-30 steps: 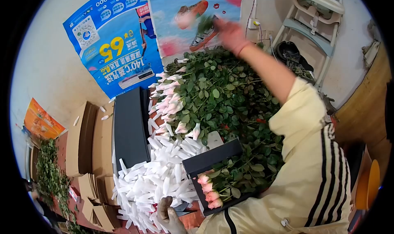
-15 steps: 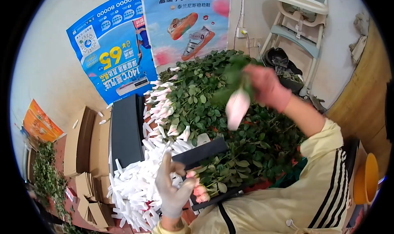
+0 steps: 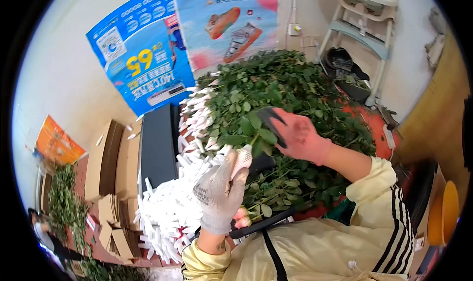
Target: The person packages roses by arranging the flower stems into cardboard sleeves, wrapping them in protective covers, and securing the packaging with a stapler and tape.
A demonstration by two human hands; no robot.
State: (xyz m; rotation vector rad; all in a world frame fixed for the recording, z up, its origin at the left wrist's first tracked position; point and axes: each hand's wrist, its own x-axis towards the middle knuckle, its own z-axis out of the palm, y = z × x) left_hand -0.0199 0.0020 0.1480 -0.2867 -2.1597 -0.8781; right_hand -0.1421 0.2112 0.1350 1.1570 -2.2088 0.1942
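Now the left hand (image 3: 219, 195) has gripped the rose (image 3: 243, 159).

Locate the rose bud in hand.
Near the centre of the head view, the rose bud is in the left hand, with the right hand to its upper right.

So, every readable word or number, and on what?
"高端学步鞋销量领先": pale-blue paper shoe poster; smaller line blurred.
"140°C": bright-blue paper poster, upside down.
"65", or "59" inverted: same poster, yellow.
Unreadable: its smaller print, orange paper poster, grey fabric glove, pink fabric glove.
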